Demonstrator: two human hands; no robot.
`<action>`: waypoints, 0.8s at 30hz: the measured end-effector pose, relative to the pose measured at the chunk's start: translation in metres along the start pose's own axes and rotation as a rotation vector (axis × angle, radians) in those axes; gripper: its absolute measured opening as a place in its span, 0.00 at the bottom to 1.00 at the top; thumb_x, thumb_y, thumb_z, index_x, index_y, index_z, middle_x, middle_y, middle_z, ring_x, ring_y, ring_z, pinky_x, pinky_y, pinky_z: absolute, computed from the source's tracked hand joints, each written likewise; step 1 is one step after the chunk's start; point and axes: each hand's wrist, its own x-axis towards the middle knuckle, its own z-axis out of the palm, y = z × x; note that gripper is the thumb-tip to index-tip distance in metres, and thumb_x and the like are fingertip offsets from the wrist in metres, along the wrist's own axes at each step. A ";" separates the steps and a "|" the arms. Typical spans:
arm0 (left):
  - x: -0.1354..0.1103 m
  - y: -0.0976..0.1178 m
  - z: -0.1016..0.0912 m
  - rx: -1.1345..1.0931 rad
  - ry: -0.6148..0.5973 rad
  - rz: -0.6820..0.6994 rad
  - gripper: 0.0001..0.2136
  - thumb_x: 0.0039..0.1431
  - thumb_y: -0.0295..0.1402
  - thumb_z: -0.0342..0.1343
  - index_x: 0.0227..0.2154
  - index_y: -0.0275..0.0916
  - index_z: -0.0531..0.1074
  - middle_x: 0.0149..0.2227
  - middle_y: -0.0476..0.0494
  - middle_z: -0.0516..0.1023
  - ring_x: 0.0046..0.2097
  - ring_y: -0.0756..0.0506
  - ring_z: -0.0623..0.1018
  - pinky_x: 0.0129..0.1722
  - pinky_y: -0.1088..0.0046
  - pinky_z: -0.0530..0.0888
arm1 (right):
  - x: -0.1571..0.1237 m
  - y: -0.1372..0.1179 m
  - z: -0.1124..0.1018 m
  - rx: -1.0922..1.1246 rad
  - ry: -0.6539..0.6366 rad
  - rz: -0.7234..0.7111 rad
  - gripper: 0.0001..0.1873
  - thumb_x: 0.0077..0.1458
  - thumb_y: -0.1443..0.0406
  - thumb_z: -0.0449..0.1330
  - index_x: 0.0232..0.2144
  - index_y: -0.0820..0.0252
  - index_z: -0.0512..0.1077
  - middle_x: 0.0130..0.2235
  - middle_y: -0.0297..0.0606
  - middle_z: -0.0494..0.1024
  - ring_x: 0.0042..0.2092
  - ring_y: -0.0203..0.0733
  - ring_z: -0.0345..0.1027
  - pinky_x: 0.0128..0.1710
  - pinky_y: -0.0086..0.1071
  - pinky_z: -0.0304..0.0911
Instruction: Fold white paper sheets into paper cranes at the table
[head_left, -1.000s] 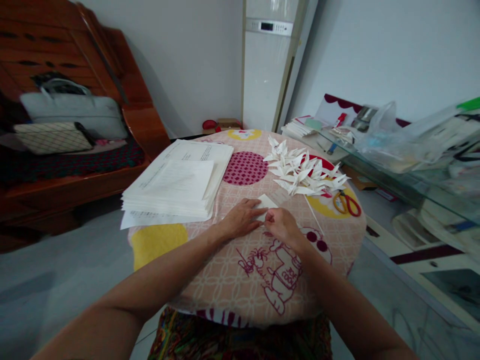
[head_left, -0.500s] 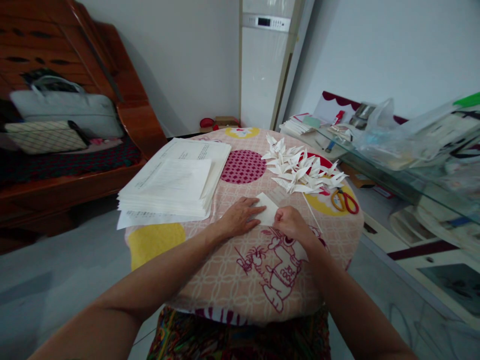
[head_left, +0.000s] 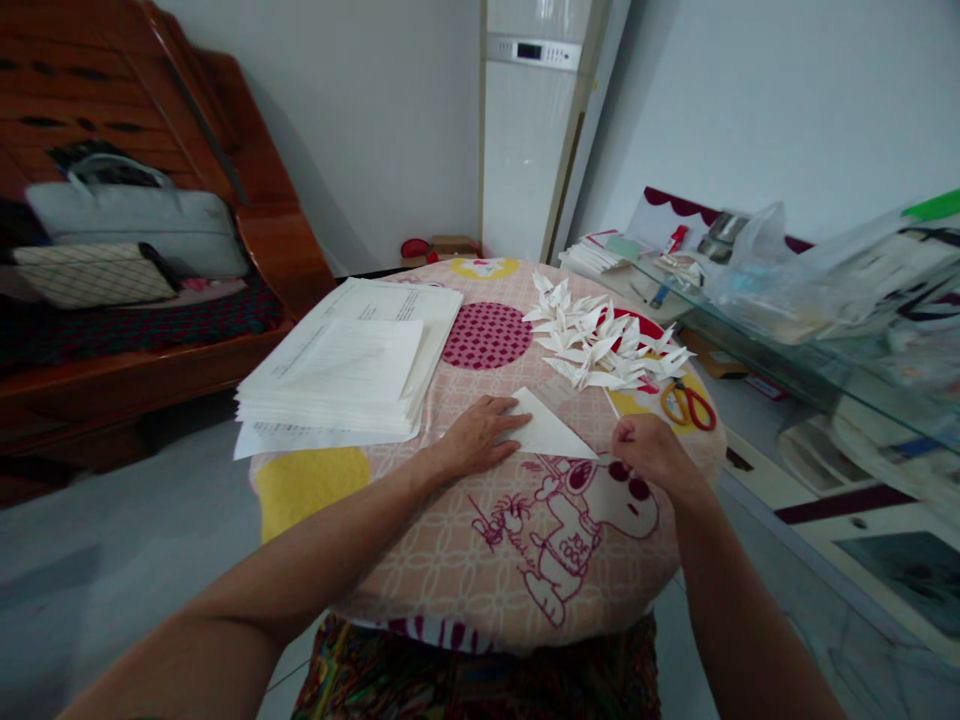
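Observation:
A white folded paper triangle (head_left: 546,433) lies flat on the round table with the patterned cloth (head_left: 420,560). My left hand (head_left: 480,435) rests on its left corner, fingers stretched flat on the paper. My right hand (head_left: 651,452) sits to the right of the triangle's tip, fingers curled into a fist, knuckles up; whether it pinches the tip is hidden. Behind the triangle lies a heap of several white folded paper cranes (head_left: 604,342).
A thick stack of white sheets (head_left: 349,370) fills the table's left side. Orange-handled scissors (head_left: 686,402) lie near the right edge. A wooden bench with bags (head_left: 127,240) stands left, a white appliance (head_left: 529,130) behind, a cluttered glass shelf (head_left: 825,300) right.
My right hand has slid to the right, away from my left hand, along the paper. The paper now shows as a longer flat triangle. My left hand has stayed in place.

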 end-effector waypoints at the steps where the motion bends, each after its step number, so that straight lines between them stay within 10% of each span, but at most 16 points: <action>1: 0.000 0.000 0.000 -0.001 0.006 0.000 0.22 0.62 0.37 0.56 0.59 0.41 0.70 0.61 0.34 0.68 0.60 0.38 0.69 0.60 0.56 0.66 | 0.001 -0.006 0.001 0.050 -0.013 -0.028 0.05 0.42 0.72 0.57 0.19 0.60 0.70 0.16 0.31 0.70 0.17 0.32 0.62 0.19 0.24 0.52; 10: 0.001 0.007 0.000 -0.024 0.040 -0.053 0.25 0.58 0.39 0.59 0.58 0.39 0.71 0.61 0.33 0.69 0.61 0.37 0.69 0.61 0.55 0.65 | 0.018 -0.057 0.063 0.088 -0.221 -0.211 0.06 0.44 0.70 0.65 0.21 0.61 0.72 0.19 0.31 0.73 0.24 0.35 0.66 0.26 0.27 0.56; 24: -0.015 -0.026 -0.028 -0.115 -0.183 -0.089 0.30 0.57 0.30 0.59 0.64 0.48 0.64 0.71 0.37 0.52 0.70 0.30 0.55 0.66 0.47 0.57 | 0.019 -0.045 0.068 0.116 -0.215 -0.208 0.04 0.44 0.69 0.65 0.22 0.61 0.73 0.20 0.31 0.74 0.23 0.34 0.66 0.25 0.26 0.54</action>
